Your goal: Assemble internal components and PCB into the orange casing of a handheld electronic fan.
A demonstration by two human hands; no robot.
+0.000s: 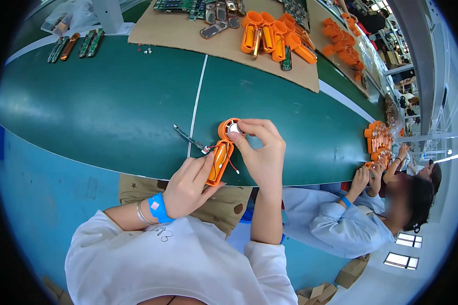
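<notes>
Upper left of frame: a row of narrow circuit boards (74, 46) lies on the green belt (112, 101), near a clear bag.
Left hand (188, 185): lower centre, just left of the middle; fingers curled closed around the lower handle of the orange fan housing (221, 152); a blue wristband (159, 207) and a thin bangle sit on the wrist.
Orange fan housing: centre of frame, held over the near edge of the belt, tilted, round head uppermost; red wires run along its open handle, and a thin green board (188, 136) sticks out to its left.
Right hand (259, 152): centre, just right of the housing; thumb and fingertips pinched on the round head.
Top centre: a cardboard sheet (188, 35) carrying more orange housings (272, 35).
Right edge: another person's hands (364, 178) at a stack of orange parts (379, 142).
</notes>
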